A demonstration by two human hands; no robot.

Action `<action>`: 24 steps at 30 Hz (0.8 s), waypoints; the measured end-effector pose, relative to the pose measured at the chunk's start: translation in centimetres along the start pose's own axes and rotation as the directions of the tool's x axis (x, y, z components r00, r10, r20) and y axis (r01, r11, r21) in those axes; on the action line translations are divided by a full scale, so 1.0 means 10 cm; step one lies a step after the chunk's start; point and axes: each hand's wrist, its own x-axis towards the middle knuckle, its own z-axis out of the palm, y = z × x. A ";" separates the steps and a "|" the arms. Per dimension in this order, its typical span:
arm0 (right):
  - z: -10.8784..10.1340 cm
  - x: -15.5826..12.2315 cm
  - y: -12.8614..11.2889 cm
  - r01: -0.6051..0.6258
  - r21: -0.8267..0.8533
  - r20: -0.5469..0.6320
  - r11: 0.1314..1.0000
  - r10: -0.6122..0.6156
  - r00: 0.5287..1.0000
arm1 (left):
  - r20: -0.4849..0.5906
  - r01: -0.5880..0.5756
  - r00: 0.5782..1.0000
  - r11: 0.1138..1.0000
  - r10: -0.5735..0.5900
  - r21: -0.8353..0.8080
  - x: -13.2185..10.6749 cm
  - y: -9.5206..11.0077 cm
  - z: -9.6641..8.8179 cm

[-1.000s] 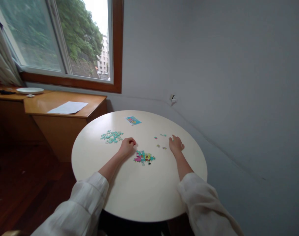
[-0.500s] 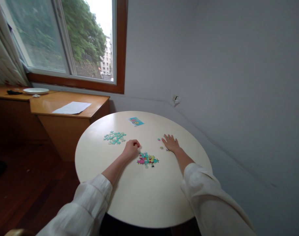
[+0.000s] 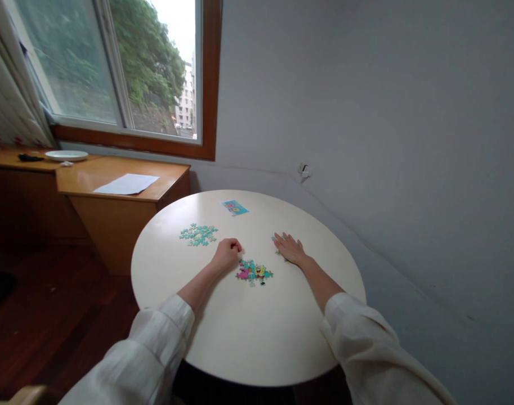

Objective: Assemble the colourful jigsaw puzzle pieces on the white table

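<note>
A round cream table [image 3: 248, 332] carries jigsaw pieces. My left hand [image 3: 227, 252] rests on it as a closed fist, just left of a joined colourful patch of puzzle [image 3: 254, 272]; what it holds, if anything, is hidden. My right hand [image 3: 289, 248] lies flat with fingers stretched out, covering a few small loose pieces to the right of that patch. A heap of teal pieces [image 3: 199, 234] lies further left, and a small picture card [image 3: 235, 207] sits near the far edge.
A wooden desk [image 3: 125, 197] with a white sheet of paper [image 3: 126, 184] stands left of the table under a window. A white plate [image 3: 66, 155] sits further left. A grey wall with a socket [image 3: 303, 169] runs close behind and right.
My right hand has slid left across the loose pieces and flattened over them. The left fist has stayed beside the joined patch. The view has shifted slightly.
</note>
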 end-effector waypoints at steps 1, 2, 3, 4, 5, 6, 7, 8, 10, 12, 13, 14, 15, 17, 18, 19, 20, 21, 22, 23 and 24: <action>0.00 -0.01 -0.02 0.002 -0.004 0.003 1.000 -0.002 1.000 | -0.002 -0.003 1.000 1.000 0.003 -0.002 0.00 0.00 0.00; 0.00 -0.02 -0.04 0.004 -0.010 0.005 1.000 -0.004 1.000 | -0.004 -0.004 1.000 1.000 0.004 -0.004 0.00 0.01 -0.01; 0.00 -0.03 -0.05 0.006 -0.017 0.004 1.000 -0.006 1.000 | -0.006 -0.004 1.000 1.000 0.004 -0.005 -0.01 0.02 -0.01; 0.01 -0.04 -0.07 0.006 -0.025 0.001 1.000 -0.006 1.000 | -0.005 -0.002 1.000 1.000 0.002 -0.007 -0.01 0.03 -0.01; 0.02 -0.05 -0.09 0.006 -0.033 -0.004 0.999 -0.006 1.000 | -0.005 0.002 1.000 1.000 -0.002 -0.008 -0.02 0.04 -0.02; 0.03 -0.07 -0.10 0.009 -0.040 -0.009 0.999 -0.009 1.000 | -0.002 0.007 1.000 1.000 -0.007 -0.010 -0.02 0.05 -0.02; 0.04 -0.10 -0.11 0.013 -0.045 -0.012 0.999 -0.014 1.000 | -0.002 0.010 1.000 1.000 -0.010 -0.014 -0.03 0.06 -0.02; 0.05 -0.13 -0.12 0.021 -0.048 -0.014 0.999 -0.021 1.000 | -0.001 0.012 1.000 1.000 -0.012 -0.017 -0.03 0.07 -0.02; 0.07 -0.21 -0.14 0.038 -0.052 -0.012 0.998 -0.038 0.999 | -0.002 0.014 1.000 1.000 -0.014 -0.021 -0.03 0.08 -0.02; 0.09 -0.29 -0.14 0.051 -0.052 -0.019 0.997 -0.052 0.998 | -0.003 0.015 1.000 1.000 -0.015 -0.017 -0.03 0.08 -0.03; 0.10 -0.33 -0.14 0.062 -0.052 -0.022 0.997 -0.063 0.998 | -0.003 0.016 1.000 1.000 -0.016 -0.015 -0.04 0.08 -0.03; 0.10 -0.38 -0.14 0.066 -0.056 -0.022 0.996 -0.067 0.998 | -0.003 0.016 1.000 1.000 -0.016 -0.015 -0.04 0.08 -0.03; 0.11 -0.42 -0.13 0.069 -0.060 -0.020 0.996 -0.071 0.997 | -0.004 0.016 1.000 1.000 -0.016 -0.016 -0.04 0.08 -0.03; 0.12 -0.52 -0.11 0.080 -0.058 -0.017 0.995 -0.081 0.997 | -0.006 0.011 1.000 1.000 -0.011 -0.016 -0.04 0.07 -0.03; 0.13 -0.57 -0.11 0.081 -0.059 -0.018 0.995 -0.083 0.996 | -0.007 0.008 1.000 1.000 -0.008 -0.014 -0.04 0.06 -0.03; 0.13 -0.62 -0.10 0.076 -0.061 -0.021 0.995 -0.077 0.997 | -0.009 0.005 1.000 1.000 -0.005 -0.010 -0.04 0.06 -0.04; 0.13 -0.66 -0.10 0.069 -0.061 -0.021 0.996 -0.070 0.997 | -0.011 0.001 1.000 1.000 -0.001 -0.006 -0.04 0.05 -0.04; 0.14 -0.71 -0.10 0.061 -0.059 -0.023 0.996 -0.063 0.998 | -0.012 -0.002 1.000 1.000 0.002 -0.003 -0.03 0.05 -0.03; 0.14 -0.75 -0.10 0.058 -0.055 -0.022 0.997 -0.059 0.998 | -0.011 -0.003 1.000 1.000 0.003 -0.001 -0.03 0.05 -0.03; 0.14 -0.77 -0.09 0.055 -0.047 -0.016 0.997 -0.056 0.998 | -0.010 0.000 1.000 1.000 0.000 0.001 -0.03 0.05 -0.03; 0.13 -0.79 -0.08 0.053 -0.032 -0.005 0.998 -0.053 0.999 | -0.009 0.003 1.000 1.000 -0.003 0.003 -0.03 0.05 -0.03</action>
